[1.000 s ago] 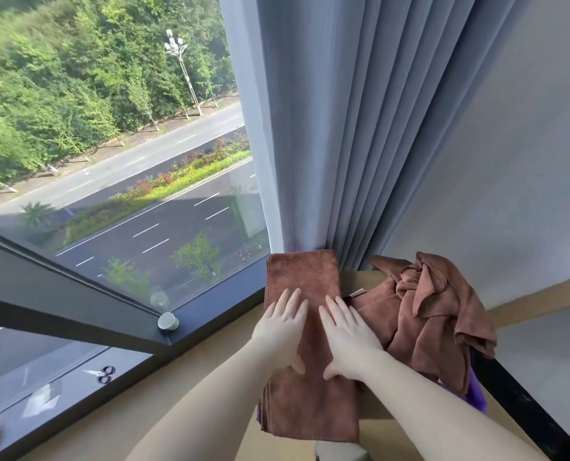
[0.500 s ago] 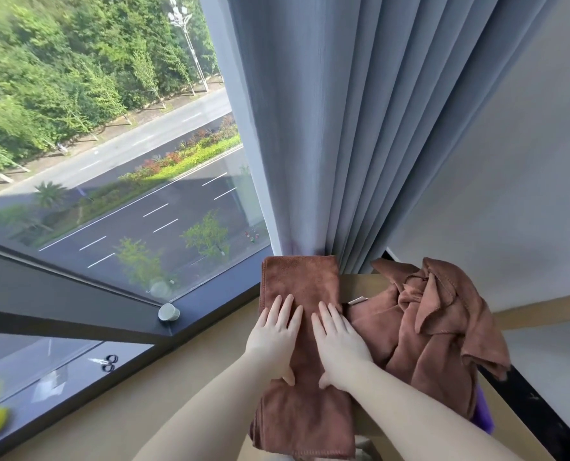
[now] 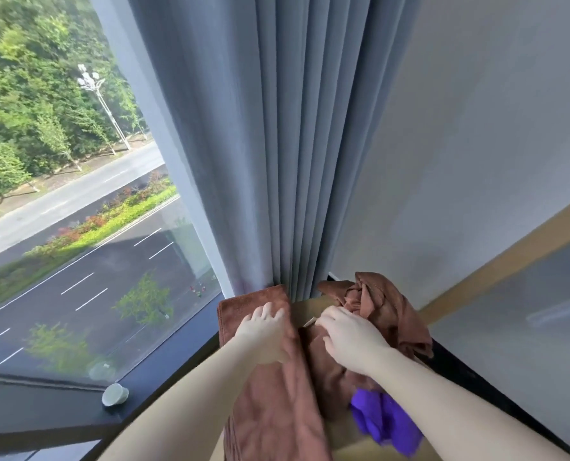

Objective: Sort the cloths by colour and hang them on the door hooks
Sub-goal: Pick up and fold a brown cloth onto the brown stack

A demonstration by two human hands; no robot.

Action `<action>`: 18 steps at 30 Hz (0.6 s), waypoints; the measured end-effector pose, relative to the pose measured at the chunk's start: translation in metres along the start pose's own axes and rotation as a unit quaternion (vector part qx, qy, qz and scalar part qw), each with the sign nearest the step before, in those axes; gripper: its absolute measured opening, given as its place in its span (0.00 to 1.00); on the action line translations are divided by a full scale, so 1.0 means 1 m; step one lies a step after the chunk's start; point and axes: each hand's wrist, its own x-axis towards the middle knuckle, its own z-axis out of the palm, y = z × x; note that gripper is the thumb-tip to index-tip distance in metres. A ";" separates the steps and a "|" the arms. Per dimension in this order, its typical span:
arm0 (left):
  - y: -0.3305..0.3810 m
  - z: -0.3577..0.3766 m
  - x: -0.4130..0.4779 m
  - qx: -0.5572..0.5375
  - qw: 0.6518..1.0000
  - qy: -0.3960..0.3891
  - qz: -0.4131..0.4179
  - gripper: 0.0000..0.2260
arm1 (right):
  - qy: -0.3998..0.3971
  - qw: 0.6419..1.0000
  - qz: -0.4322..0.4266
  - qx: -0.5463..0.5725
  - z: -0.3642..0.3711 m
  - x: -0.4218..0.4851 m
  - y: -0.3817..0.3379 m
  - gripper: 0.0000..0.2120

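We see the left hand (image 3: 264,331) lying palm down on the far half of a folded brown cloth (image 3: 277,414), its fingers (image 3: 266,311) spread a little and only slightly bent, pressing the fabric without gripping it. This cloth runs as a long strip from the foot of the grey-blue curtain (image 3: 277,144) towards us, over the left part of the tan bench (image 3: 305,307). Just to its right, the right hand (image 3: 351,341) rests on a crumpled brown cloth (image 3: 388,309) heaped against the corner where the curtain meets the pale wall (image 3: 476,161). Its fingers point left towards a small white tag (image 3: 310,322) at the edge of that heap. The picture is blurred there, so we cannot tell whether they pinch the fabric or merely lie on it. A purple cloth (image 3: 385,425) shows near us, bunched under the right forearm and touching the near edge of the brown heap. To the left, the window (image 3: 77,244) looks down on a road and trees, and a round grey knob (image 3: 114,395) sits on its dark frame.
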 end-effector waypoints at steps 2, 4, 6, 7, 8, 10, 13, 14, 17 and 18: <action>0.012 -0.010 0.004 -0.019 1.000 0.004 0.014 0.39 | 0.047 0.999 0.023 0.003 -0.012 -0.010 0.013 0.15; 0.023 -0.018 0.009 -0.025 0.999 0.009 0.029 0.40 | 0.108 0.992 0.072 0.012 -0.021 -0.019 0.026 0.13; 0.035 -0.024 0.014 -0.043 0.998 0.028 0.047 0.34 | 0.147 0.976 0.156 0.026 -0.027 -0.027 0.039 0.15; 0.042 -0.027 0.016 -0.059 0.996 0.034 0.054 0.31 | 0.148 0.966 0.211 0.039 -0.028 -0.031 0.047 0.18; 0.050 -0.028 0.017 -0.078 0.995 0.033 0.058 0.29 | 0.137 0.953 0.266 0.055 -0.028 -0.034 0.055 0.22; 0.065 -0.028 0.020 -0.115 0.990 0.021 0.076 0.25 | 0.099 0.925 0.352 0.103 -0.026 -0.041 0.071 0.32; 0.089 -0.026 0.024 -0.177 0.978 0.034 0.107 0.14 | 0.057 0.893 0.405 0.187 -0.018 -0.045 0.089 0.42; 0.096 -0.025 0.026 -0.196 0.975 0.036 0.103 0.13 | 0.045 0.889 0.412 0.198 -0.016 -0.045 0.092 0.42; 0.118 -0.020 0.032 -0.220 0.972 0.026 0.077 0.13 | 0.040 0.892 0.411 0.184 -0.008 -0.046 0.101 0.28; 0.124 -0.019 0.034 -0.230 0.971 0.025 0.065 0.14 | 0.045 0.895 0.408 0.175 -0.005 -0.047 0.103 0.22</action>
